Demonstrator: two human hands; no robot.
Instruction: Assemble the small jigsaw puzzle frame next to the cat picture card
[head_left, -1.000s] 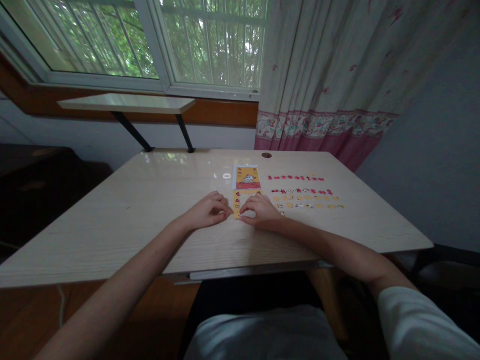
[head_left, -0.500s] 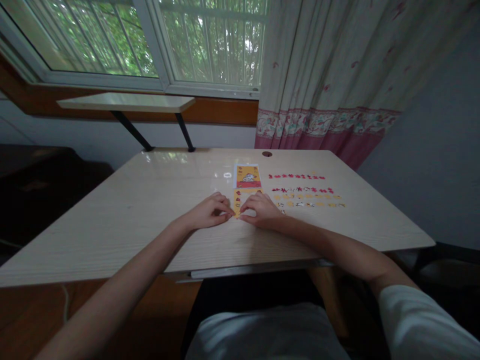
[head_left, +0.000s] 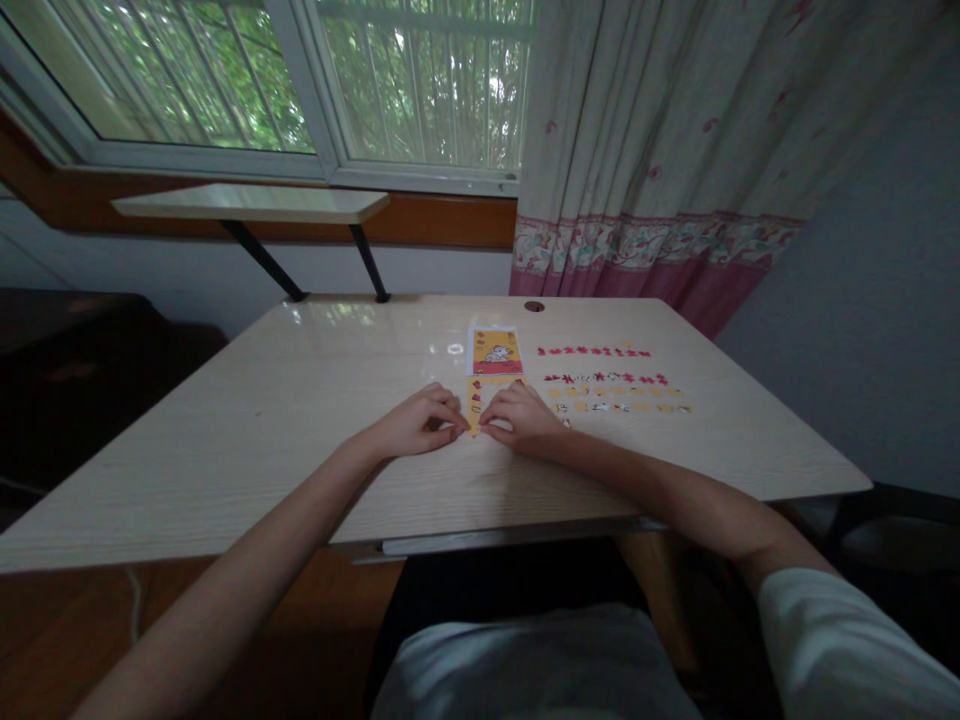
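Observation:
Between my hands lies a partly assembled jigsaw puzzle (head_left: 475, 390) with a yellow border and small red motifs. My left hand (head_left: 426, 420) rests on the desk at its left side, thumb and forefinger pinched at the lower left corner. From the right, my right hand (head_left: 519, 418) reaches over the puzzle and hides much of it, its thumb and forefinger closed at the same corner. A small yellow jigsaw piece (head_left: 474, 431) shows between both sets of fingertips. Just above is a picture card (head_left: 496, 353) with a white animal on yellow and red.
Right of the puzzle, loose pieces lie in rows: red pieces (head_left: 592, 351) at the back, yellow and white pieces (head_left: 619, 407) nearer. The pale wooden desk (head_left: 300, 430) has a raised shelf (head_left: 255, 203) at its back left. A curtain (head_left: 637, 150) hangs behind.
Both hands stay almost in place at the puzzle's lower corner. My right fingertips have shifted very slightly; the loose rows look the same.

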